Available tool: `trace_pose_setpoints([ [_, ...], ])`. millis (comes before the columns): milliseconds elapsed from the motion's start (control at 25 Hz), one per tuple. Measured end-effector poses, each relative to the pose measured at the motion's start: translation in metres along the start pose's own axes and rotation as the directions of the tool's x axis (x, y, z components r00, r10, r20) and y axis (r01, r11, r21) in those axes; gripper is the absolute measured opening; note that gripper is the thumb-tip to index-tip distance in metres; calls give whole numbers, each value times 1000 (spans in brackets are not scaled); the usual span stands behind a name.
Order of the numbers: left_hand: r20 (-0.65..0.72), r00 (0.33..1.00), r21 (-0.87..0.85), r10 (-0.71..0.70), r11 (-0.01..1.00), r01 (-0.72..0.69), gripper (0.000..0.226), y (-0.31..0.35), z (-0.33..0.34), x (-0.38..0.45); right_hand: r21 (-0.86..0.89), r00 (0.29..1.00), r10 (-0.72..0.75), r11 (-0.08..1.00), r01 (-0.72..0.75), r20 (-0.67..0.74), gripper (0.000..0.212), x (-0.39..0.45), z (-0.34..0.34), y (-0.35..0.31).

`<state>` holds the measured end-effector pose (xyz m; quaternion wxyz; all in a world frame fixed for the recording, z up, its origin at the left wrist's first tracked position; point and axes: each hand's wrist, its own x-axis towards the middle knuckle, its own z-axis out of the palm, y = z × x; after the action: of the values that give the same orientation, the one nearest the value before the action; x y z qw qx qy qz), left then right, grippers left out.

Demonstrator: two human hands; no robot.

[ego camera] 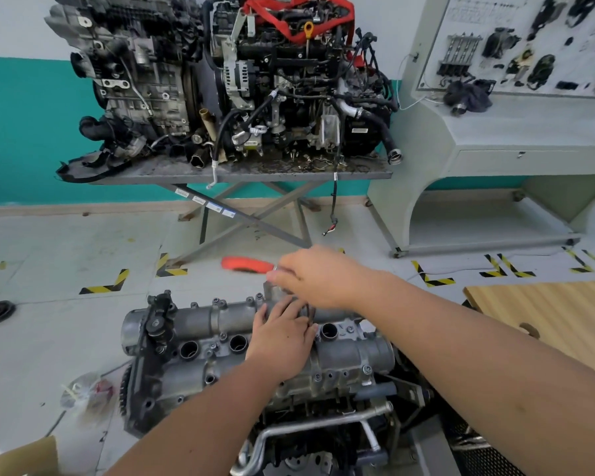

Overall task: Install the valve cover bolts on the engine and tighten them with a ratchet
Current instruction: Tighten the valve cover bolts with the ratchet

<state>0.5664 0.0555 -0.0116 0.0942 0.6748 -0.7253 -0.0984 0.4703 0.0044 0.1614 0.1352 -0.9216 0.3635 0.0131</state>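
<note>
A cast-metal valve cover [220, 341], dull grey and ribbed with round plug wells and small bolts [215, 301] along its edge, is seen low in the view atop the engine. The left hand [282, 334] is laid flat on it, fingers relaxed. A ratchet with an orange, blurred handle [243, 264] is gripped by the right hand [318, 276] above the cover's far edge.

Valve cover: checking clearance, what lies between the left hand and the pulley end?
Head view: two open plug wells in the valve cover, left of the left hand.
</note>
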Motion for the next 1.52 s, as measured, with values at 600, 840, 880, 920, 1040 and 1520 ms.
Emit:
trace_pose_setpoints([
  [600,-29,999,-25,-17,1000,16,51,1,-4,-3,-129,978,9,991,-37,-206,42,4,21,-10],
  [840,-69,997,-36,-18,999,15,51,1,0,-3,-202,964,-59,979,5,-260,49,1,22,-3],
  [880,-72,997,-41,-13,999,10,51,1,0,-3,-225,951,-15,973,-58,-308,50,1,25,-4],
  [920,-77,997,-41,-5,999,2,54,1,0,-4,-236,943,17,967,-100,-332,50,1,28,-5],
  [1040,-110,994,-94,-14,996,4,56,-1,2,-3,-234,936,51,962,-139,-347,49,0,30,-7],
  [1520,-128,990,-184,-55,982,31,35,-2,-1,-2,-124,930,78,984,-131,-358,54,-11,28,4],
])
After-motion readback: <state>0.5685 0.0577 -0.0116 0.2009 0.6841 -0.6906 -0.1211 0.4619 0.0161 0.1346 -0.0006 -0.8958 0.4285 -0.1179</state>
